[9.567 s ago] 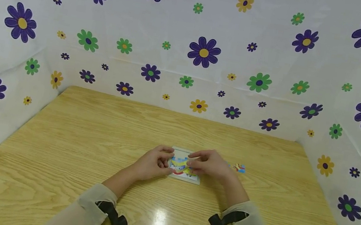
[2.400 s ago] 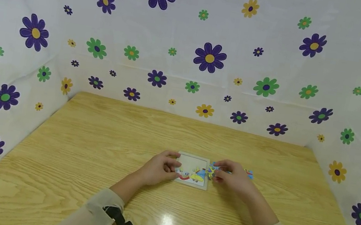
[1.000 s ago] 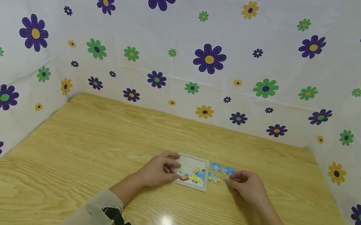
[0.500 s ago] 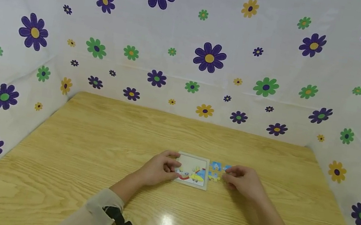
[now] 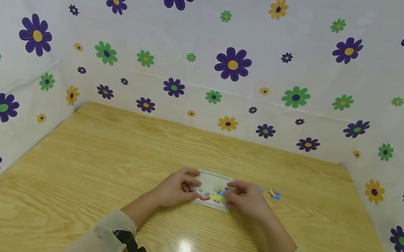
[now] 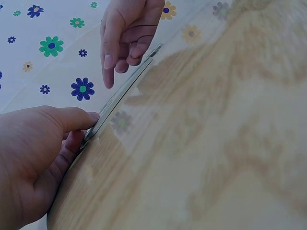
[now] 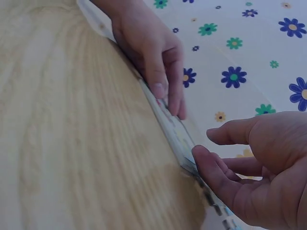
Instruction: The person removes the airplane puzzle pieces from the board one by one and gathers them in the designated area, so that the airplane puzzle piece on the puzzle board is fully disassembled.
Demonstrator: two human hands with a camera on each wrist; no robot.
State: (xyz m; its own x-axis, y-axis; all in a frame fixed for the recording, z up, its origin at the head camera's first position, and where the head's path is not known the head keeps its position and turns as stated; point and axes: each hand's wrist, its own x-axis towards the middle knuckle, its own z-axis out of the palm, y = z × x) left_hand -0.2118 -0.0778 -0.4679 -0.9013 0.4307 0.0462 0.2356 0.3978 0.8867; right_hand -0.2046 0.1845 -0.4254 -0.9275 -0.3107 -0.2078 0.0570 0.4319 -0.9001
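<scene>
A small pale puzzle board [image 5: 209, 206] lies flat on the table in the head view. Several joined pieces with a yellow, red and blue picture [image 5: 217, 197] fill its near part; the upper part is bare backing. My left hand [image 5: 175, 188] grips the board's left edge, thumb on top in the left wrist view. Above the right edge is my right hand [image 5: 250, 199]. Its thumb and index finger stand apart in the right wrist view, and no piece shows between them. Loose puzzle pieces [image 5: 273, 194] lie right of the board, some hidden behind this hand.
A wood-grain table [image 5: 136, 142] carries the board and pieces. White cloth with printed flowers [image 5: 185, 31] rises behind it and along both sides. Black wrist-camera mounts [image 5: 131, 249] stick out from both sleeves.
Within half a second, my right hand moves left from the loose pieces to the board's right edge. My left hand stays put. Compared with 9.6 seconds ago, the board holds fewer pieces.
</scene>
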